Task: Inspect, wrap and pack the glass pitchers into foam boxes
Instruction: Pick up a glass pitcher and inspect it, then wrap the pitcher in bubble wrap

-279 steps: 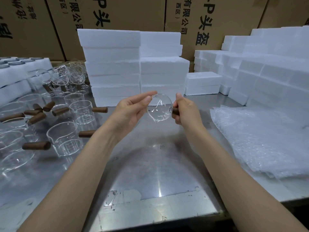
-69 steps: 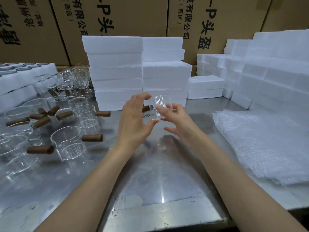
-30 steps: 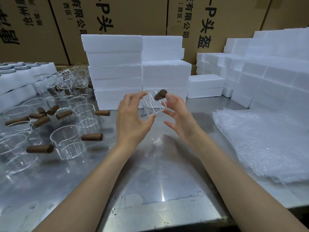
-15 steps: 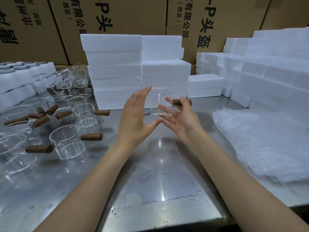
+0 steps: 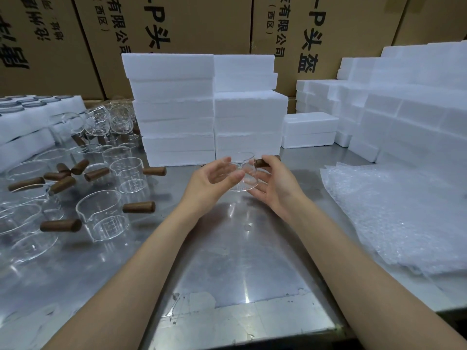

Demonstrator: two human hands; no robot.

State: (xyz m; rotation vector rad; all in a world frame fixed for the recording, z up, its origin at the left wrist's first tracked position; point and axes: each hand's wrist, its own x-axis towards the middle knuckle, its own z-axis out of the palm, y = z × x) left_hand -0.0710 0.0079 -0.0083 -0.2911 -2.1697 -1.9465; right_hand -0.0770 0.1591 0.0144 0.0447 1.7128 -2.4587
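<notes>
A small clear glass pitcher (image 5: 243, 183) with a brown wooden handle (image 5: 261, 162) is held above the steel table (image 5: 240, 261), in front of the foam stacks. My left hand (image 5: 209, 180) is palm up, with thumb and fingers curled round the glass on its left side. My right hand (image 5: 278, 183) cups the pitcher from the right; its thumb presses on the wooden handle and its fingers lie under the glass body. The pitcher's base faces down and towards me.
Several more glass pitchers (image 5: 101, 213) with wooden handles crowd the table's left side. Stacked white foam boxes (image 5: 177, 109) stand behind the hands and along the right (image 5: 417, 109). A pile of bubble wrap sheets (image 5: 394, 213) lies at the right. Cardboard cartons (image 5: 177, 26) form the back wall.
The pitcher has come down a little and turned in my hands. My left hand, which stood open with straight fingers, now curls round the glass; my right thumb stays on the handle.
</notes>
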